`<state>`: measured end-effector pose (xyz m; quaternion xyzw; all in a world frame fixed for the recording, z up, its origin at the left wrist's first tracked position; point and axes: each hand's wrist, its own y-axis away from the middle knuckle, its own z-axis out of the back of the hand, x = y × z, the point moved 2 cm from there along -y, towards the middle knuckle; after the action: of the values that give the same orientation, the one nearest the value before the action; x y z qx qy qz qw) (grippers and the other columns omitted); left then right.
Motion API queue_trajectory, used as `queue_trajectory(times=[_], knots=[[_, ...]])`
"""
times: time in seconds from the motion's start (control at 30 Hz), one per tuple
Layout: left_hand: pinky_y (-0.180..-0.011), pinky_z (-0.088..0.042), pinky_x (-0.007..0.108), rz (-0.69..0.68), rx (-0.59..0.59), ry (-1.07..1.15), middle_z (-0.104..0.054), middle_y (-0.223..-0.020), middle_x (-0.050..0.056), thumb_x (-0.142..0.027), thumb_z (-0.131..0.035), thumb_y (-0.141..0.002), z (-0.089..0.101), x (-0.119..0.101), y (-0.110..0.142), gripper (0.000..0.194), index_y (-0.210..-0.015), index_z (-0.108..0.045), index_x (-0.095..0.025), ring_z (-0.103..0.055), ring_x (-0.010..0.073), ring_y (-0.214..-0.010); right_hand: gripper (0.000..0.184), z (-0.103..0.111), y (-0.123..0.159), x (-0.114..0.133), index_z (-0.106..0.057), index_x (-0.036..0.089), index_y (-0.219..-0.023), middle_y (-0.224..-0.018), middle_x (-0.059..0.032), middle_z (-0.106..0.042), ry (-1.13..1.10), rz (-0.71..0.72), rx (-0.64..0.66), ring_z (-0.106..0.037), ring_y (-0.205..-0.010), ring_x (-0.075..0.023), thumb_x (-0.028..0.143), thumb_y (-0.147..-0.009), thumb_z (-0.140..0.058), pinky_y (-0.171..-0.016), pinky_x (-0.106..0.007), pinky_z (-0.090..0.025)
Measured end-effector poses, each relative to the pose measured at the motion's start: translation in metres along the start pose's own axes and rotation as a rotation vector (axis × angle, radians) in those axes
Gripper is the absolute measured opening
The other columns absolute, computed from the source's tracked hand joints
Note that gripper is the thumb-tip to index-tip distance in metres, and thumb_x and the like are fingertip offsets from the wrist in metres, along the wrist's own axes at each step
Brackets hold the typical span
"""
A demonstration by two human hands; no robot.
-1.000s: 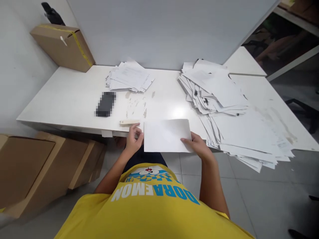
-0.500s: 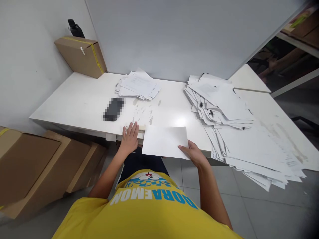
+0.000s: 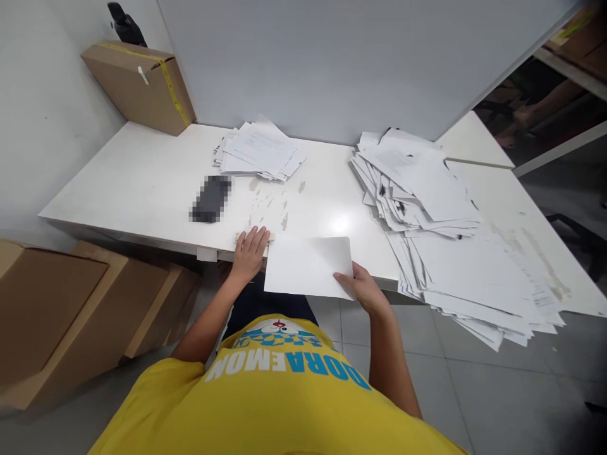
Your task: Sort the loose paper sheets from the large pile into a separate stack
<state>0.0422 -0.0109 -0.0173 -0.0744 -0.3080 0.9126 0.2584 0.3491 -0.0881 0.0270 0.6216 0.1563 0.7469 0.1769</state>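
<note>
My right hand (image 3: 359, 287) pinches the lower right corner of a blank white sheet (image 3: 307, 266) that lies half over the front edge of the white table (image 3: 142, 183). To the left of the sheet, my left hand (image 3: 250, 250) rests flat with fingers stretched over a small beige object (image 3: 268, 237) at the table's front edge. Most of that object is hidden under the fingers.
A large sprawling heap of papers (image 3: 446, 221) covers the table's right side and overhangs its edge. A smaller paper stack (image 3: 260, 155) lies at the back, a dark phone (image 3: 210, 198) left of centre. Cardboard boxes (image 3: 57, 303) stand on the floor at left, another box (image 3: 140, 85) at the back left corner.
My left hand let go of the sheet's left edge, moved up and spread flat onto the beige object. My right hand kept hold of the sheet, which shifted slightly left.
</note>
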Motion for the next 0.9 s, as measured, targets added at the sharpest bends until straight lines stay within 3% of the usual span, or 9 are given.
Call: queue_trajectory(times=[0.13,0.3,0.47,0.6,0.67,0.73,0.8,0.9], knots=[[-0.117,-0.036,0.042,0.006,-0.112,-0.019,-0.064,-0.135,0.014,-0.021,-0.043,-0.101,-0.007,0.000,0.001,0.043,-0.143,-0.054,-0.019,-0.058,0.0239,-0.131,0.060,-0.001,-0.002,-0.004,-0.063,0.019,-0.124,-0.121,-0.0126,-0.072,-0.057,-0.036,0.022,-0.070,-0.103,-0.0332,0.046,-0.072,-0.074,-0.083,-0.042,-0.058],[-0.113,-0.041,0.038,0.025,-0.099,0.036,-0.069,-0.128,0.011,-0.025,-0.044,-0.103,-0.017,0.004,0.004,0.040,-0.140,-0.057,-0.023,-0.064,0.0226,-0.124,0.057,-0.001,-0.002,0.001,-0.063,0.020,-0.123,-0.117,-0.0119,-0.074,-0.052,-0.061,0.024,-0.070,-0.102,-0.0332,0.044,-0.072,-0.074,-0.081,-0.041,-0.059],[-0.113,-0.040,0.038,-0.031,-0.130,0.004,-0.069,-0.129,0.010,-0.020,-0.045,-0.101,-0.014,0.002,0.005,0.043,-0.143,-0.054,-0.023,-0.063,0.0216,-0.125,0.055,-0.001,-0.006,0.016,-0.066,0.017,-0.116,-0.107,-0.0126,-0.076,0.026,-0.049,0.011,-0.071,-0.096,-0.0335,0.048,-0.071,-0.073,-0.075,-0.040,-0.059],[-0.116,-0.035,0.039,-0.043,-0.191,-0.096,-0.068,-0.131,0.010,-0.012,-0.042,-0.096,-0.010,-0.001,0.007,0.049,-0.142,-0.055,-0.021,-0.059,0.0223,-0.129,0.051,0.023,-0.001,0.026,-0.070,0.016,-0.109,-0.099,-0.0111,-0.077,0.231,0.030,0.003,-0.071,-0.091,-0.0322,0.053,-0.074,-0.069,-0.075,-0.039,-0.057],[-0.118,-0.032,0.039,-0.052,-0.180,-0.092,-0.066,-0.134,0.011,-0.011,-0.041,-0.092,-0.010,-0.001,0.009,0.054,-0.144,-0.054,-0.020,-0.057,0.0229,-0.132,0.049,0.044,-0.001,0.029,-0.071,0.016,-0.102,-0.092,-0.0111,-0.077,0.276,0.036,-0.076,-0.071,-0.085,-0.0322,0.055,-0.073,-0.070,-0.072,-0.040,-0.057],[-0.120,-0.030,0.039,-0.050,-0.156,-0.068,-0.064,-0.136,0.011,-0.011,-0.041,-0.090,-0.013,0.001,0.013,0.057,-0.146,-0.052,-0.019,-0.056,0.0233,-0.134,0.048,0.061,-0.012,0.036,-0.072,0.018,-0.100,-0.089,-0.0123,-0.077,0.199,0.039,-0.216,-0.072,-0.081,-0.0327,0.054,-0.069,-0.073,-0.069,-0.042,-0.057],[-0.122,-0.029,0.038,-0.027,-0.113,-0.044,-0.063,-0.137,0.011,-0.012,-0.041,-0.091,-0.016,0.003,0.015,0.057,-0.146,-0.051,-0.020,-0.055,0.0231,-0.134,0.050,0.060,-0.035,0.051,-0.071,0.020,-0.105,-0.095,-0.0131,-0.077,0.033,0.116,-0.320,-0.072,-0.085,-0.0330,0.051,-0.066,-0.075,-0.072,-0.043,-0.057],[-0.123,-0.029,0.041,0.013,-0.030,-0.032,-0.061,-0.139,0.010,-0.015,-0.039,-0.093,-0.020,0.004,0.017,0.056,-0.148,-0.050,-0.022,-0.052,0.0238,-0.136,0.055,0.021,-0.094,0.091,-0.068,0.020,-0.116,-0.107,-0.0121,-0.076,-0.178,0.304,-0.290,-0.072,-0.097,-0.0312,0.040,-0.065,-0.073,-0.087,-0.044,-0.056]])
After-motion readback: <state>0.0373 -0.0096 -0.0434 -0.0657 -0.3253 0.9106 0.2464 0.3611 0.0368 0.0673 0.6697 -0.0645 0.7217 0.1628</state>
